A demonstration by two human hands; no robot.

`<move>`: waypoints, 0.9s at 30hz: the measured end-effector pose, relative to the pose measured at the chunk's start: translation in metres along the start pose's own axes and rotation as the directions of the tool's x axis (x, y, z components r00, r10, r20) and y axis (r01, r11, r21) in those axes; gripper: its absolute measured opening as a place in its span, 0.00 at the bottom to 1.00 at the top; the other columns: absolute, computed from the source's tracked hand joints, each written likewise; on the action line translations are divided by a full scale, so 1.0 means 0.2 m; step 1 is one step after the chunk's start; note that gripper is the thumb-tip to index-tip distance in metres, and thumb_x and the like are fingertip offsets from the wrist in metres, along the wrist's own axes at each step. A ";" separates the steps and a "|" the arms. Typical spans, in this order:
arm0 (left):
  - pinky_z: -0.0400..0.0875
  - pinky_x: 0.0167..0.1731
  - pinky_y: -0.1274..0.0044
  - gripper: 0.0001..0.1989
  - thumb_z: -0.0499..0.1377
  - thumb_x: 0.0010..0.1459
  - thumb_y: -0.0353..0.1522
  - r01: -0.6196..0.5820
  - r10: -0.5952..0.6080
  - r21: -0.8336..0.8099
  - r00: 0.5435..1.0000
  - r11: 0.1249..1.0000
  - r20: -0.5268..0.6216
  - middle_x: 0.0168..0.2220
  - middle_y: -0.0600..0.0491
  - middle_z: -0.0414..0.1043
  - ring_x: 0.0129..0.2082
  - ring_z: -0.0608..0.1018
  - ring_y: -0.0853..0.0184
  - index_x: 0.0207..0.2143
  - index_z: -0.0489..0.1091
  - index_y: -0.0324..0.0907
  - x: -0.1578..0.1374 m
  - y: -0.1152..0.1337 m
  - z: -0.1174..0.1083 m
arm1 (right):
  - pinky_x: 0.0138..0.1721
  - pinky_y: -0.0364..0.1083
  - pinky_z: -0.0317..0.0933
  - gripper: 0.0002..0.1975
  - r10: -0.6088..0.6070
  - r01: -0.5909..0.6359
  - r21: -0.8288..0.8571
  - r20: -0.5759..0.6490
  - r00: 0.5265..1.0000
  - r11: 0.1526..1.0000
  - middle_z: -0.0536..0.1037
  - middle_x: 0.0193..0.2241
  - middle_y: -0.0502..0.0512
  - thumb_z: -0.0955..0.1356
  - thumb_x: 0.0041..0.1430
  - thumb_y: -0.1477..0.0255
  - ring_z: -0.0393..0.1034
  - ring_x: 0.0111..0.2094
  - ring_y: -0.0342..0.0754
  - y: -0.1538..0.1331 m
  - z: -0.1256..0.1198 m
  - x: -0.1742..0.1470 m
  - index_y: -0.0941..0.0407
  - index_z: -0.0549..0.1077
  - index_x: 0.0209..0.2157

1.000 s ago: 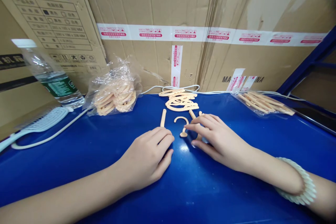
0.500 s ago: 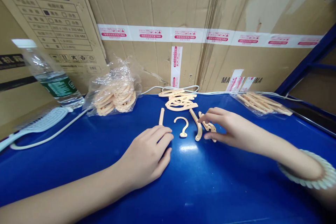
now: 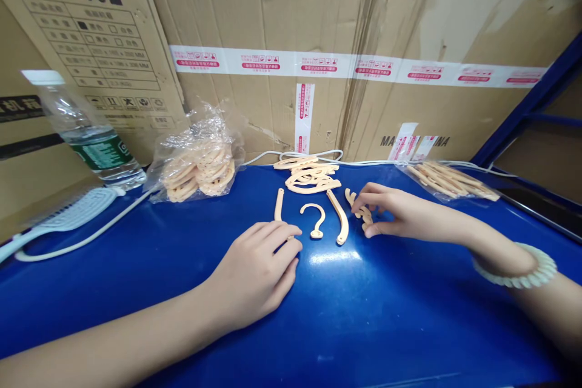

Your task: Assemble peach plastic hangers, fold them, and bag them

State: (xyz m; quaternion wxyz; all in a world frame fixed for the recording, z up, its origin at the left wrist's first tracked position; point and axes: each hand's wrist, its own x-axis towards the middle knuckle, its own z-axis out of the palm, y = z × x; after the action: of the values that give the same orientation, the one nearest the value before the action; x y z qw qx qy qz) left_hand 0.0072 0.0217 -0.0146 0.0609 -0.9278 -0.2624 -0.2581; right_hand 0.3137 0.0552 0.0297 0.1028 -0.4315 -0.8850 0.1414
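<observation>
A beige coat-hanger hook (image 3: 313, 221), shaped like a question mark, lies on the blue table between two slim curved hanger arms. My left hand (image 3: 259, 270) rests on the table with fingers loosely bent and slightly apart, covering the lower end of the left hanger arm (image 3: 279, 205). The right hanger arm (image 3: 338, 217) lies uncovered beside the hook. Farther right, my right hand (image 3: 386, 209) has its thumb and fingers around a small wavy beige piece (image 3: 362, 211), partly hidden by the fingers.
Behind the hook lies a loose pile of beige parts (image 3: 311, 174). Clear bags of beige parts (image 3: 200, 173) and beige sticks (image 3: 454, 180) sit left and right. A water bottle (image 3: 100, 145), hairbrush (image 3: 82, 209) and white cable (image 3: 91, 245) are at left; cardboard (image 3: 254, 109) stands behind.
My right hand has closed around the wavy piece and shifted it slightly, away from the right hanger arm. My left hand has hardly moved.
</observation>
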 end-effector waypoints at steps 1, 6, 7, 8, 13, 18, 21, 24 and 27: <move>0.71 0.44 0.65 0.08 0.52 0.62 0.26 -0.006 0.006 -0.001 1.000 1.000 -0.006 0.45 0.45 0.75 0.44 0.76 0.58 0.38 0.71 0.38 0.00 0.00 0.00 | 0.41 0.49 0.66 0.13 -0.016 0.016 0.004 -0.045 0.999 1.000 0.70 0.42 0.56 0.67 0.62 0.62 0.70 0.39 0.49 0.02 0.00 0.01 0.54 0.72 0.45; 0.71 0.43 0.65 0.08 0.52 0.62 0.26 -0.041 0.041 -0.010 0.999 0.999 -0.028 0.44 0.46 0.76 0.42 0.77 0.59 0.37 0.71 0.38 0.00 0.00 0.00 | 0.43 0.53 0.67 0.13 -0.009 -0.004 -0.046 -0.287 0.958 0.999 0.73 0.44 0.60 0.66 0.62 0.66 0.70 0.43 0.52 0.09 0.00 0.08 0.56 0.71 0.46; 0.71 0.43 0.65 0.08 0.52 0.62 0.25 -0.047 0.047 -0.011 0.999 0.999 -0.029 0.44 0.47 0.76 0.43 0.77 0.59 0.36 0.71 0.38 0.00 0.00 0.00 | 0.43 0.53 0.68 0.13 -0.002 -0.016 -0.056 -0.311 0.951 0.998 0.74 0.44 0.60 0.67 0.61 0.67 0.71 0.43 0.53 0.09 0.00 0.10 0.56 0.71 0.46; 0.71 0.43 0.65 0.08 0.52 0.62 0.25 -0.052 0.052 -0.010 0.998 0.999 -0.030 0.44 0.47 0.76 0.43 0.77 0.59 0.36 0.71 0.38 0.00 0.00 -0.01 | 0.43 0.54 0.68 0.14 -0.005 -0.018 -0.068 -0.324 0.946 0.998 0.74 0.44 0.60 0.67 0.61 0.68 0.71 0.43 0.53 0.10 0.00 0.13 0.57 0.71 0.47; 0.70 0.43 0.67 0.07 0.52 0.61 0.25 -0.057 0.057 -0.012 0.998 0.998 -0.035 0.43 0.47 0.76 0.42 0.76 0.60 0.35 0.70 0.39 0.00 0.00 -0.01 | 0.53 0.58 0.63 0.22 -0.145 0.101 -0.196 -0.225 0.964 0.975 0.72 0.51 0.64 0.68 0.57 0.76 0.67 0.54 0.56 0.11 -0.02 0.31 0.59 0.67 0.55; 0.70 0.43 0.67 0.06 0.53 0.60 0.24 -0.081 0.080 -0.016 0.995 0.997 -0.051 0.43 0.47 0.76 0.41 0.76 0.60 0.35 0.70 0.39 0.00 0.01 -0.01 | 0.58 0.58 0.58 0.31 -0.158 0.131 -0.261 -0.083 0.984 0.956 0.68 0.56 0.67 0.70 0.54 0.78 0.62 0.59 0.57 0.16 -0.04 0.50 0.60 0.63 0.60; 0.69 0.43 0.68 0.07 0.53 0.60 0.24 -0.083 0.082 -0.012 0.995 0.996 -0.060 0.42 0.47 0.75 0.40 0.75 0.61 0.34 0.70 0.39 0.00 0.01 -0.02 | 0.57 0.55 0.59 0.31 -0.160 0.145 -0.260 -0.041 0.986 0.955 0.71 0.55 0.67 0.72 0.51 0.78 0.64 0.57 0.57 0.20 -0.05 0.56 0.62 0.66 0.58; 0.69 0.39 0.69 0.07 0.52 0.60 0.24 -0.104 0.103 -0.006 0.993 0.995 -0.065 0.37 0.48 0.74 0.35 0.74 0.62 0.33 0.69 0.39 0.00 0.01 -0.02 | 0.56 0.55 0.58 0.31 -0.166 0.149 -0.266 -0.043 0.985 0.952 0.72 0.54 0.66 0.73 0.49 0.79 0.65 0.56 0.57 0.21 -0.05 0.58 0.61 0.68 0.56; 0.65 0.32 0.72 0.08 0.51 0.59 0.25 -0.177 0.177 0.001 0.983 0.984 -0.043 0.30 0.50 0.71 0.29 0.72 0.64 0.30 0.67 0.40 -0.01 0.01 -0.02 | 0.55 0.54 0.58 0.30 -0.161 0.137 -0.274 -0.066 0.985 0.952 0.73 0.52 0.65 0.73 0.49 0.77 0.66 0.54 0.57 0.20 -0.04 0.57 0.60 0.69 0.55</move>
State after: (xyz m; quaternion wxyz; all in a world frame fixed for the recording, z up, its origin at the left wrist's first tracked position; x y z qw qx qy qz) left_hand 0.0064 0.0181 -0.0122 0.0881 -0.9417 -0.1774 -0.2719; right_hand 0.2768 0.1715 0.0304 0.0923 -0.3793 -0.9206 -0.0070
